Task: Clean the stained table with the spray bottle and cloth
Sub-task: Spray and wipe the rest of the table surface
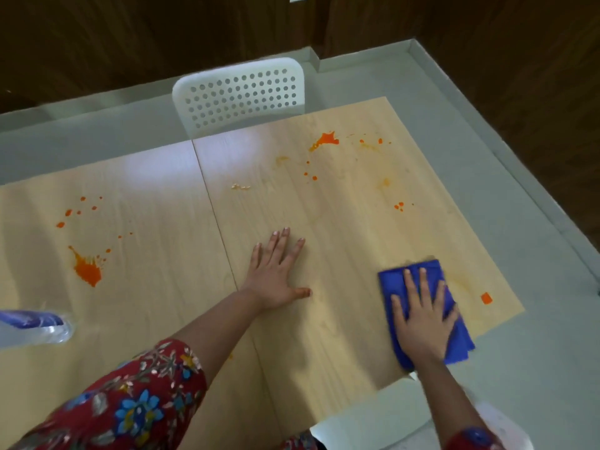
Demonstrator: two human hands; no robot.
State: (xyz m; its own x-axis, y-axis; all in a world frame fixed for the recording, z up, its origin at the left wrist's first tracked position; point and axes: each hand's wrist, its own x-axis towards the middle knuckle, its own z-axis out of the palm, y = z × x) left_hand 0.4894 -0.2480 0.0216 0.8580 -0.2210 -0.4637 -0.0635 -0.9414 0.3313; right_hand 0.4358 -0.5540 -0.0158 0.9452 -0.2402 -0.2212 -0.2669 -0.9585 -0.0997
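Now my right hand presses flat, fingers spread, on the cloth to scrub, while my left hand lies spread on the desk for balance.

My cloth is deep blue on the pale wood-grain desk, splashed with orange stains. My sleeve is red with blue flowers; beyond the desk, the chair is white, dotted with holes.
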